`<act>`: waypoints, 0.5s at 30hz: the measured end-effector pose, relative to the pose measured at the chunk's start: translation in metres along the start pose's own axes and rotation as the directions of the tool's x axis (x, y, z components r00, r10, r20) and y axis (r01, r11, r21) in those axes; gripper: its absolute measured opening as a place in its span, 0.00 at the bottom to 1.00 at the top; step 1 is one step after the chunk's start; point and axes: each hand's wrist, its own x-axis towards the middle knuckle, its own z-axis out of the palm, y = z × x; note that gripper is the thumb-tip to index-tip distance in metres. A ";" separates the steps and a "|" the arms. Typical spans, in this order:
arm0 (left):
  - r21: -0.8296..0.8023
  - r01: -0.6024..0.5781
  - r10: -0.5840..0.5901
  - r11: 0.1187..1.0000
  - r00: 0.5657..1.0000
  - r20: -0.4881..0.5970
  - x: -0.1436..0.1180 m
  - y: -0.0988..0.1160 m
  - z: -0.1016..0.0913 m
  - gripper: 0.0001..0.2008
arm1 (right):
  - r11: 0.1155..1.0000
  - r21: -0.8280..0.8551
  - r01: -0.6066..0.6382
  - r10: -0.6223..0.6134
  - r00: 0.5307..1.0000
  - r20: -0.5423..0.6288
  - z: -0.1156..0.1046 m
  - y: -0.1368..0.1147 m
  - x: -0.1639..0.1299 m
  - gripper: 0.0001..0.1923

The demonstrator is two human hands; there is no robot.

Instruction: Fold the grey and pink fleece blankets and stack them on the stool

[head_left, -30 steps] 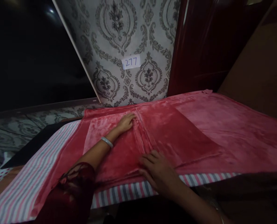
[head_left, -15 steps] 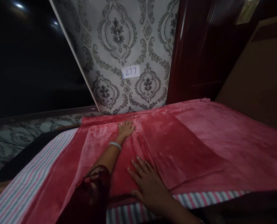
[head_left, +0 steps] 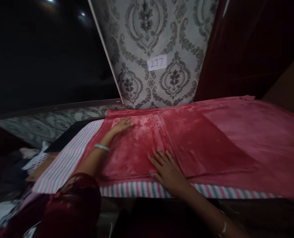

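A red velvety cloth (head_left: 248, 132) lies spread over a striped cloth (head_left: 70, 153) in white, grey and pink. Two of its parts are folded inward, a left flap (head_left: 134, 152) and a right flap (head_left: 203, 142), and their edges meet in a narrow seam-like line near the middle. My left hand (head_left: 122, 126) rests on the far left part of the left flap, fingers stretched out. Flat on the near part of the cloth, beside the meeting edges, lies my right hand (head_left: 168, 172) with its fingers spread. Neither hand grips the fabric.
Behind the cloth stands a patterned wall (head_left: 159, 82) with a paper label (head_left: 157, 62) reading 277. A large dark screen (head_left: 50, 56) is at the left, a dark red glossy panel (head_left: 241, 59) at the right. Blurred clothes (head_left: 3, 211) are piled at lower left.
My left hand has slid leftward from the meeting edges across the left flap, which looks smoother and flatter. My right hand stays near the middle edges. The view has shifted left and downward.
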 end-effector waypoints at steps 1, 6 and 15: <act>-0.045 0.063 -0.065 0.997 0.997 -0.038 -0.023 -0.014 -0.009 0.39 | 1.000 -0.001 0.005 -0.005 1.000 -0.028 -0.001 -0.002 0.000 0.30; -0.431 0.303 -0.390 0.850 0.912 -0.130 -0.137 -0.063 -0.017 0.37 | 0.998 0.003 0.058 -0.057 0.988 -0.145 0.010 -0.003 0.002 0.31; -0.711 0.356 -0.521 0.607 0.853 -0.018 -0.222 -0.050 0.006 0.44 | 0.996 -0.042 0.083 -0.086 0.993 -0.078 0.033 0.010 -0.006 0.31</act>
